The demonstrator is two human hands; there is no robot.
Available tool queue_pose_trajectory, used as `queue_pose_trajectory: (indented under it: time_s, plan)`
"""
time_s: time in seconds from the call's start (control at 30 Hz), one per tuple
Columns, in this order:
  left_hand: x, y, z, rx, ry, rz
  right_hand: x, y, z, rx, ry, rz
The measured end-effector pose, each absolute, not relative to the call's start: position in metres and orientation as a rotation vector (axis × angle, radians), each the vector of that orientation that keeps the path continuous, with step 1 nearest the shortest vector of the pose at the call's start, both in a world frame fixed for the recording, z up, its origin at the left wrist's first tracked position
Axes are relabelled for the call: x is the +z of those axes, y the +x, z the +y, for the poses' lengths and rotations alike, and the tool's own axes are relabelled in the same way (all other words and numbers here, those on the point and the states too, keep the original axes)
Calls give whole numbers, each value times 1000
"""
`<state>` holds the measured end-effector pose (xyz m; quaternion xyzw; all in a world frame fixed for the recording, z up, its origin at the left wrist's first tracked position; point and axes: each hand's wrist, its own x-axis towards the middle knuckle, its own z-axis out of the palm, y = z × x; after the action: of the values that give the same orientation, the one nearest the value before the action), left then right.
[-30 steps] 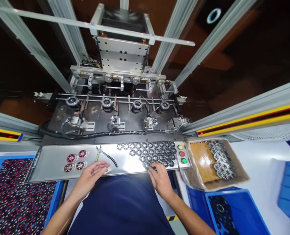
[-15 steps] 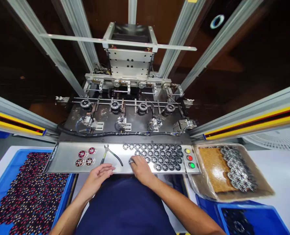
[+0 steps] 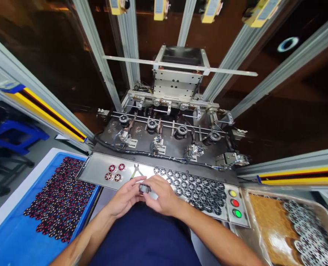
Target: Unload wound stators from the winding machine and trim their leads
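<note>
A small dark ring-shaped part, like a motor stator core point(image 3: 144, 188), is held up edge-on over the front edge of the metal tray point(image 3: 96, 166). My right hand point(image 3: 165, 195) grips it from the right, fingers curled over the top. On its left side, the fingers and thumb of my left hand point(image 3: 123, 197) close around it. Behind my hands lie cutting pliers point(image 3: 136, 170) with green handles, partly hidden. Rows of similar black-and-silver cores point(image 3: 198, 188) cover the tray's right part. Several red-wound cores point(image 3: 112, 168) sit toward its left.
Beyond the tray stands a machine with round fixtures point(image 3: 181, 130). Yellow, red and green buttons point(image 3: 235, 203) are at the tray's right end. A blue bin point(image 3: 11, 240) of wound cores is at left; a plastic-lined box point(image 3: 269, 221) of silver cores is at right.
My right hand has lifted a core off the tray and brought it left to my left hand, which now closes on it. The camera view has turned and shifted left.
</note>
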<state>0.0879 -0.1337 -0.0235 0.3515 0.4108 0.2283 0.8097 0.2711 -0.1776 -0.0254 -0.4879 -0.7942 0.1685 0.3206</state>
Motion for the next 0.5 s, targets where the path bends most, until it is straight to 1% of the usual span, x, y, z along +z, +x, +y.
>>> queue_pose_trajectory:
  time_s: [0.13,0.2,0.37,0.43,0.5]
  plan:
    - [-7,90,-136,601,719,805,6,265,-176,431,-1090,-1847]
    - [-3,90,-138,630,714,781,10,265,-177,421,-1073,-1791]
    - [-5,94,-142,686,739,748,7,262,-181,265,-1096,-1695]
    - [-6,94,-140,703,774,750,10,265,-182,331,-1115,-1698]
    - [-7,92,-136,702,826,758,18,272,-181,547,-1134,-1716]
